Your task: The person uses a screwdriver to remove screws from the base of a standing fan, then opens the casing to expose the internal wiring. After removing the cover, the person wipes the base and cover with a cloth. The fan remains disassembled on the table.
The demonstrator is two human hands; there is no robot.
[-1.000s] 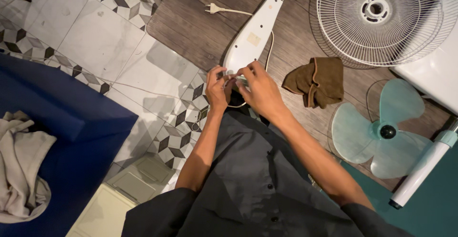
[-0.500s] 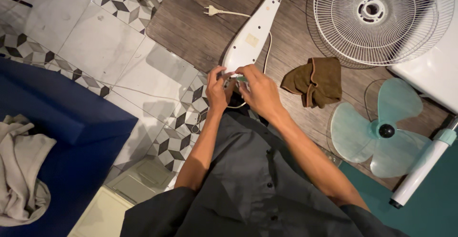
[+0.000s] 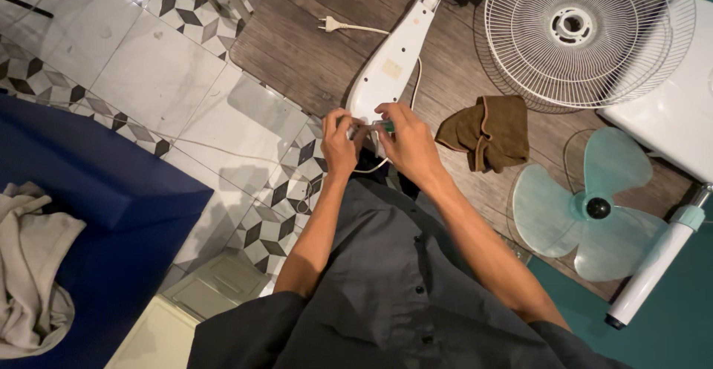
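A white fan neck housing (image 3: 394, 64) lies on the wooden table (image 3: 312, 50), its near end at the table's edge. My left hand (image 3: 339, 145) pinches the near end of this housing and the white cord (image 3: 371, 167) looping below it. My right hand (image 3: 407, 140) is closed around a small green-handled tool (image 3: 387, 126), its tip at the same end of the housing. The exact point of contact is hidden by my fingers.
A white wire fan guard (image 3: 587, 31) lies at the top right, a pale blue fan blade (image 3: 590, 209) and a white pole (image 3: 657, 265) at the right. A brown cloth (image 3: 486, 131) sits beside my right hand. A plug (image 3: 329, 24) lies on the table. A blue cushion (image 3: 82, 191) holds a beige cloth (image 3: 30, 265).
Both hands stay at the housing's near end with only small finger movements. The camera has shifted slightly.
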